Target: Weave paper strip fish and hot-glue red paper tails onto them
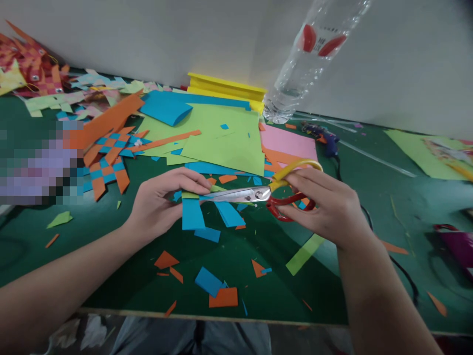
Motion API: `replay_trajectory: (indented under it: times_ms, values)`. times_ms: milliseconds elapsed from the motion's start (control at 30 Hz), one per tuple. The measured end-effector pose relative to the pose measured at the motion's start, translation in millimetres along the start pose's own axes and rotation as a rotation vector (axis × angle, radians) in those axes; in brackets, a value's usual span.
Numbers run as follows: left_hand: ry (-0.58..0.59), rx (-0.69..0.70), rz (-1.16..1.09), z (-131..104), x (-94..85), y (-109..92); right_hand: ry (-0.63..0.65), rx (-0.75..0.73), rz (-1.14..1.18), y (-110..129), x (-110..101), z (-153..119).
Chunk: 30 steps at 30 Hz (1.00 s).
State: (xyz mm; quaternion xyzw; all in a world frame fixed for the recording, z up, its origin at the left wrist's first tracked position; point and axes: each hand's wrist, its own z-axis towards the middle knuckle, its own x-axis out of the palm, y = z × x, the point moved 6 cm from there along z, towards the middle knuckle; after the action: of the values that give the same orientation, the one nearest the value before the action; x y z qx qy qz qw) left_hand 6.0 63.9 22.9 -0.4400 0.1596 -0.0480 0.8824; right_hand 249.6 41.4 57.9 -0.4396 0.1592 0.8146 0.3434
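Observation:
My left hand [158,204] pinches a small piece of woven paper with blue strips [192,214] hanging down and green strips across its top. In my right hand [325,202] are scissors [254,194] with one yellow and one red handle, my fingers in the loops. The blades point left and reach the paper at my left fingertips, looking nearly closed. A second blue strip [229,214] hangs just below the blades. Under my hands lie loose blue and orange scraps [223,297] on the green table [129,266].
Stacked green sheets [225,138] and blue paper [166,106] lie behind my hands. A water bottle [303,64] stands at the back, near a glue gun [323,138] with a black cable. Woven orange-blue pieces [109,158] lie left. A green strip [305,254] lies near my right wrist.

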Motion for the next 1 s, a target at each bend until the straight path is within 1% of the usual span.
replay_trajectory:
  times_ms: [167, 367, 567, 833, 1000]
  values:
    - [0.005, 0.012, 0.005, -0.1, 0.5, -0.4, -0.004, 0.017, 0.026, -1.2, 1.2, -0.5]
    - [0.006, -0.015, -0.009, -0.5, 1.7, 0.7, 0.063, 0.089, 0.071, -4.2, 5.1, 0.4]
    - [0.002, -0.025, -0.022, 0.7, 3.4, 0.2, 0.082, 0.095, 0.092, -3.1, 5.0, 1.4]
    - [0.014, -0.033, -0.042, 0.4, 5.4, 1.2, 0.065, 0.06, 0.068, -2.1, 5.6, -0.7]
    - [-0.006, -0.058, -0.063, -0.8, 5.2, 3.4, 0.081, 0.065, 0.059, -1.7, 6.0, -1.1]
